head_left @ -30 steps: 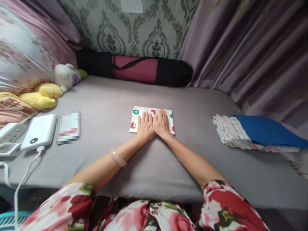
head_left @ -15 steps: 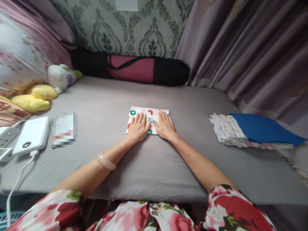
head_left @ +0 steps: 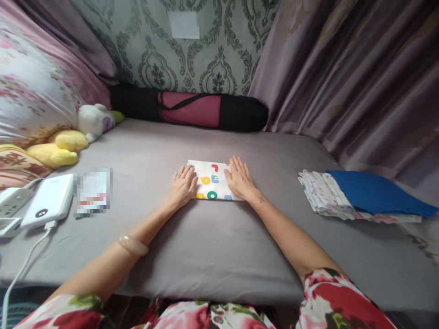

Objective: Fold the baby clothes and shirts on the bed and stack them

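A folded white cloth (head_left: pixel 209 180) printed with coloured letters lies flat on the grey sheet in the middle of the head view. My left hand (head_left: pixel 183 185) rests along the cloth's left edge, palm down, fingers stretched out. On the right side of the same cloth lies my right hand (head_left: pixel 240 179), flat with its fingers extended and covering the right edge. Neither hand grips the cloth; the parts beneath the palms are hidden.
To the right sits a stack of folded patterned cloths (head_left: pixel 325 196) with a blue cloth (head_left: pixel 373 192) on top. A white power bank (head_left: pixel 51 201) and a blurred packet (head_left: pixel 92 192) lie left. Plush toys (head_left: pixel 94 121) and a long black-and-maroon bag (head_left: pixel 192 108) border the bed.
My hands have spread apart over the cloth, the left one sliding out to its left edge and the right one slightly rightward. More of the letter print shows between them. The camera has tilted up.
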The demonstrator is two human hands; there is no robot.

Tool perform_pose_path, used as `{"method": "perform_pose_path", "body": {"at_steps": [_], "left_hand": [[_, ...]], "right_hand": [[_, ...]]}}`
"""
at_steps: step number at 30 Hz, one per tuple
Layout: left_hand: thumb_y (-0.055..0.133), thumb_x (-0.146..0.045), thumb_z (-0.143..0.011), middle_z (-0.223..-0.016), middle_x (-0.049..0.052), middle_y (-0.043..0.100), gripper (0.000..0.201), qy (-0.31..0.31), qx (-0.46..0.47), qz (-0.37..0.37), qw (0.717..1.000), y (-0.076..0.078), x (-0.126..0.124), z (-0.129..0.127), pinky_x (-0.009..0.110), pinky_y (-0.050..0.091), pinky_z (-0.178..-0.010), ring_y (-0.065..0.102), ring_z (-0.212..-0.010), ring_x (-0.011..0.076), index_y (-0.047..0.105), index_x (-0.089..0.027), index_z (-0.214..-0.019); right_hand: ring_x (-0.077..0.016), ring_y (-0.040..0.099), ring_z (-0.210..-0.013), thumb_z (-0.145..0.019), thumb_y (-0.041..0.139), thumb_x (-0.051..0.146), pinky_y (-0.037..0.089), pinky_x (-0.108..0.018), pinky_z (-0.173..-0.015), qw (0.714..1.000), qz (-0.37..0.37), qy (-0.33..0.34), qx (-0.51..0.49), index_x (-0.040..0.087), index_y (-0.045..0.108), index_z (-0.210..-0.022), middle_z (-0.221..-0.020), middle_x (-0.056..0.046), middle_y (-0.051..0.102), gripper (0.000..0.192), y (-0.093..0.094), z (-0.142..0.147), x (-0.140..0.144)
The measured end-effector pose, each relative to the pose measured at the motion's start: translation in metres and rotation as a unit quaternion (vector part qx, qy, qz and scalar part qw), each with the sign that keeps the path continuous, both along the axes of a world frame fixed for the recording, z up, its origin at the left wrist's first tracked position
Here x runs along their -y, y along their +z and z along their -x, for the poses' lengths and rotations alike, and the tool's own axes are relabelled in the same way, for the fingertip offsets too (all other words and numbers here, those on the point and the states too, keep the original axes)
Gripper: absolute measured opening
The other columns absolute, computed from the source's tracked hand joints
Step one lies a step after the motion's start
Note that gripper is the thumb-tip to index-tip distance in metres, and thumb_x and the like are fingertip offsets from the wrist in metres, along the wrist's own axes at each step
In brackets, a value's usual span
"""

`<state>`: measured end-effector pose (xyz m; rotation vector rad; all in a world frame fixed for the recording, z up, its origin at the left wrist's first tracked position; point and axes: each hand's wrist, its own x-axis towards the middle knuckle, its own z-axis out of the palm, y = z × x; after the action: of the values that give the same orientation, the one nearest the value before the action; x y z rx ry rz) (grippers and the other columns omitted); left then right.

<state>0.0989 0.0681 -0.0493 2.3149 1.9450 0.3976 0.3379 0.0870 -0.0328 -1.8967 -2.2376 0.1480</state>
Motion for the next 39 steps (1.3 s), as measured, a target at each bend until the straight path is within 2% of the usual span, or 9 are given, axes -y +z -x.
{"method": "perform_pose_path", "body": {"at_steps": [2,6,12,16,20,26,32,36,39], "left_hand": [[0.022,-0.037,-0.101,-0.157,0.010,0.035,0.054,-0.005,-0.002,0.006,1.000,0.000,0.002,-0.004,0.045,0.025,-0.119,0.027,-0.146,0.0269,0.042,-0.014,-0.146],[0.024,-0.038,-0.101,-0.157,0.010,0.034,0.055,-0.008,-0.013,0.033,0.999,-0.004,0.004,-0.004,0.044,0.023,-0.120,0.029,-0.146,0.0264,0.040,-0.013,-0.147],[0.024,-0.039,-0.101,-0.157,0.008,0.034,0.055,-0.006,0.008,0.033,0.999,-0.004,0.003,-0.002,0.044,0.021,-0.121,0.026,-0.147,0.0254,0.039,-0.014,-0.147],[0.027,-0.037,-0.101,-0.156,0.009,0.035,0.053,0.001,0.023,0.029,0.999,-0.002,0.003,-0.003,0.043,0.023,-0.120,0.026,-0.147,0.0256,0.042,-0.013,-0.146],[0.028,-0.033,-0.100,-0.155,0.010,0.037,0.052,0.006,0.032,0.014,0.999,-0.001,0.003,-0.003,0.043,0.024,-0.120,0.026,-0.147,0.0259,0.043,-0.012,-0.145],[0.028,-0.033,-0.101,-0.154,0.009,0.040,0.049,0.011,0.050,0.016,0.999,-0.002,0.004,-0.002,0.044,0.024,-0.120,0.029,-0.146,0.0249,0.045,-0.015,-0.143],[0.030,-0.032,-0.101,-0.153,0.011,0.041,0.048,0.005,0.083,0.018,0.996,-0.006,0.001,-0.001,0.048,0.023,-0.120,0.029,-0.146,0.0274,0.046,-0.013,-0.141],[0.030,-0.031,-0.100,-0.151,0.011,0.044,0.046,0.013,0.136,-0.002,0.991,-0.013,-0.004,0.003,0.049,0.025,-0.119,0.031,-0.145,0.0274,0.048,-0.015,-0.139],[0.028,-0.032,-0.100,-0.147,0.014,0.048,0.046,0.026,0.193,-0.035,0.980,-0.018,-0.008,0.007,0.045,0.026,-0.119,0.033,-0.144,0.0257,0.050,-0.012,-0.135]], "right_hand": [[-0.0229,0.011,-0.150,-0.101,0.016,0.046,0.010,-0.039,-0.121,1.000,0.013,0.007,-0.001,0.005,0.022,-0.155,-0.162,-0.014,0.017,0.067,-0.001,0.008,-0.002],[-0.0260,0.016,-0.149,-0.100,0.022,0.045,0.013,-0.039,-0.120,0.998,0.064,-0.024,0.007,0.002,0.023,-0.153,-0.161,-0.017,0.020,0.069,-0.004,0.014,0.001],[-0.0275,0.017,-0.149,-0.100,0.023,0.046,0.013,-0.040,-0.120,0.997,0.070,-0.022,0.019,0.001,0.021,-0.154,-0.161,-0.017,0.020,0.070,-0.007,0.010,-0.001],[-0.0276,0.018,-0.149,-0.101,0.022,0.049,0.010,-0.044,-0.120,0.999,0.039,-0.018,0.014,0.003,0.025,-0.153,-0.160,-0.019,0.023,0.070,-0.011,0.019,-0.008],[-0.0241,0.014,-0.150,-0.102,0.018,0.050,0.006,-0.044,-0.120,0.999,-0.004,0.043,-0.007,0.011,0.026,-0.154,-0.162,-0.013,0.019,0.066,-0.012,0.042,-0.010],[-0.0276,0.015,-0.149,-0.102,0.021,0.048,0.004,-0.052,-0.119,0.998,0.046,0.045,-0.005,0.016,0.030,-0.154,-0.161,-0.012,0.023,0.061,-0.007,0.055,-0.003],[-0.0288,0.012,-0.150,-0.100,0.022,0.051,0.004,-0.053,-0.118,0.995,0.090,0.049,-0.011,0.015,0.028,-0.154,-0.162,-0.013,0.019,0.065,-0.007,0.054,-0.016],[-0.0248,0.010,-0.150,-0.101,0.019,0.048,0.002,-0.048,-0.119,0.997,0.026,0.076,-0.023,0.013,0.029,-0.153,-0.163,-0.013,0.018,0.063,-0.010,0.072,-0.023],[-0.0242,0.013,-0.150,-0.101,0.021,0.043,0.003,-0.046,-0.120,0.995,0.020,0.100,-0.023,0.010,0.028,-0.153,-0.161,-0.012,0.022,0.062,-0.013,0.088,-0.020]]}}
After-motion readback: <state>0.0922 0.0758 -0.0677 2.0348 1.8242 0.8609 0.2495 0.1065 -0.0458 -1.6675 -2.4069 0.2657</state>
